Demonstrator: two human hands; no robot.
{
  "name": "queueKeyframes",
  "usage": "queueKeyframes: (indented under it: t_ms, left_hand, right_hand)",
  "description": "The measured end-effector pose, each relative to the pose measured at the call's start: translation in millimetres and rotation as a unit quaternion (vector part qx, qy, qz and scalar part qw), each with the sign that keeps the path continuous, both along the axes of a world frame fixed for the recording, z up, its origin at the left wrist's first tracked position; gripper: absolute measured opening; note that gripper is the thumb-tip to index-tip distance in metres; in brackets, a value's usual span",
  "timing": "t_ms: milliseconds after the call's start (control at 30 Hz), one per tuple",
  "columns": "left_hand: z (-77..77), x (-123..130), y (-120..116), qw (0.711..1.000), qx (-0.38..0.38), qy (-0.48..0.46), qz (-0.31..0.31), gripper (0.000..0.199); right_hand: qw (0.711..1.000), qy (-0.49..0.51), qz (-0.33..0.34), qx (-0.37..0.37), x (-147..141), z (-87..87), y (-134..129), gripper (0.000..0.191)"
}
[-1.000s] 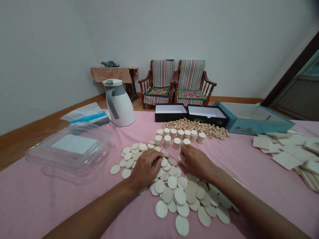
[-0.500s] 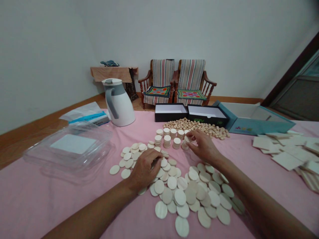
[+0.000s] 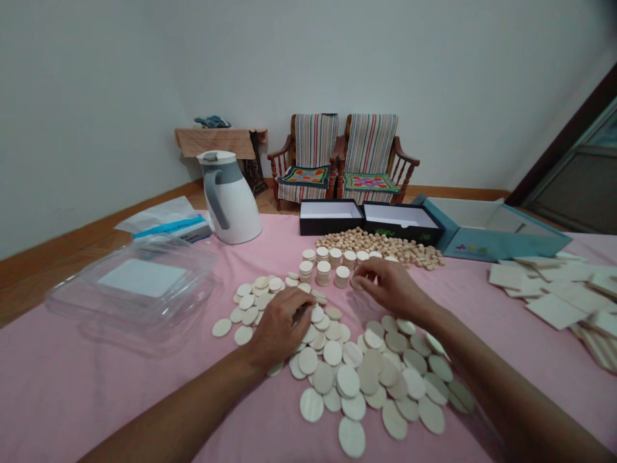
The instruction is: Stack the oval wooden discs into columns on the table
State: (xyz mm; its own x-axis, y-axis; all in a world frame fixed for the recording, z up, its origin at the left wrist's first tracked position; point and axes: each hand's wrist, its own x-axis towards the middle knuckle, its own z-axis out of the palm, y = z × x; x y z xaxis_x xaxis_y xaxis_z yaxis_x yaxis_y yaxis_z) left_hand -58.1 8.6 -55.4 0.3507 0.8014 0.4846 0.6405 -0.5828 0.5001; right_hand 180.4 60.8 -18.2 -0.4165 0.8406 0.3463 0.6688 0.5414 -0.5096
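Note:
Many pale wooden discs (image 3: 348,381) lie in a loose spread on the pink cloth. Beyond them stand short stacks of discs (image 3: 323,273) in rows. My left hand (image 3: 283,321) rests on the left part of the spread, fingers curled; what is under its fingertips is hidden. My right hand (image 3: 385,283) is at the right end of the front row of stacks, thumb and fingers pinched low around discs at the cloth, partly hidden by the fingers.
Small wooden pieces (image 3: 371,243) are heaped before two black boxes (image 3: 331,217). A blue box (image 3: 501,231) and square wooden tiles (image 3: 554,308) lie right. Left are a white jug (image 3: 236,206), a clear plastic container (image 3: 139,283) and a tissue pack (image 3: 173,228).
My right hand has moved slightly left and down, and its fingers are lower at the stack. More stacks show behind it. My left hand has stayed in place.

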Motion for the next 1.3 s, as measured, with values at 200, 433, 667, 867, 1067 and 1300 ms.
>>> queueKeyframes:
  t_ms: [200, 433, 667, 867, 1067, 1300]
  left_hand:
    - [2.2, 1, -1, 1.0, -0.012, 0.002, 0.003, 0.014]
    - [2.2, 1, -1, 1.0, -0.01, 0.002, 0.001, 0.012]
    - [2.1, 2, 0, 1.0, -0.004, 0.01, 0.003, 0.011]
    - [0.1, 2, 0, 1.0, 0.003, 0.006, 0.007, 0.012]
    - [-0.4, 3, 1, 1.0, 0.01, 0.006, 0.015, 0.013]
    - [0.3, 5, 3, 0.999, 0.019, 0.01, 0.025, 0.014]
  right_hand:
    - [0.986, -0.053, 0.141, -0.07, -23, -17.2, -16, 0.027]
    - [0.984, -0.06, 0.13, -0.101, -36, -20.8, -23, 0.03]
    - [0.978, -0.068, 0.158, -0.115, -31, -20.2, -19, 0.04]
    - [0.977, -0.062, 0.171, -0.112, -30, -29.9, -11, 0.028]
    - [0.993, -0.046, 0.09, -0.062, -10, -14.8, -19, 0.016]
    - [0.97, -0.172, -0.17, 0.006, 32, -15.7, -1, 0.021]
